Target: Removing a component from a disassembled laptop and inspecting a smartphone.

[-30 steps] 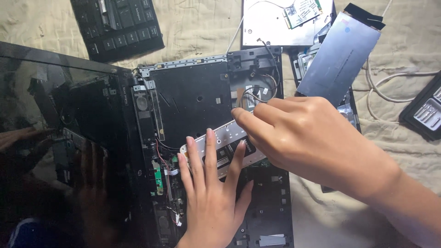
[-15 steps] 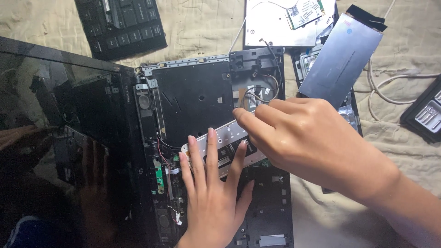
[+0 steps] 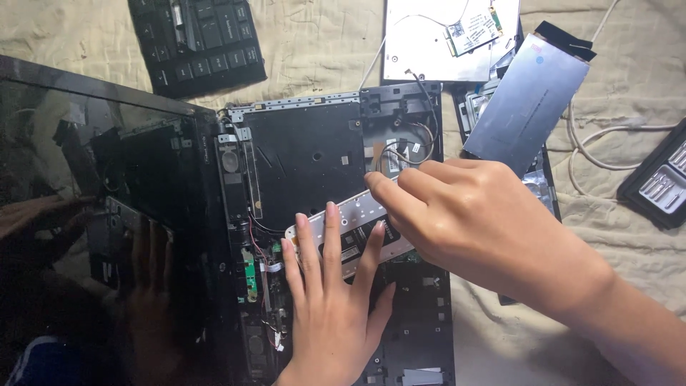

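Observation:
An opened black laptop base (image 3: 314,154) lies on a beige cloth, with its dark glossy screen (image 3: 93,214) folded out to the left. A pale silver strip-shaped bracket (image 3: 350,218) lies slanted across the base. My left hand (image 3: 332,307) rests flat on the base, its fingers spread over the lower end of the bracket. My right hand (image 3: 471,229) comes in from the right, and its fingertips pinch the bracket's upper end next to thin loose wires (image 3: 404,146).
A detached black keyboard (image 3: 196,43) lies at the top left. A silver drive with a small green card (image 3: 450,39) sits at the top middle, a grey metal plate (image 3: 525,104) beside it. A white cable (image 3: 607,139) and a dark bit case (image 3: 661,182) lie at the right.
Both hands hold almost the same places; the view has shifted only slightly.

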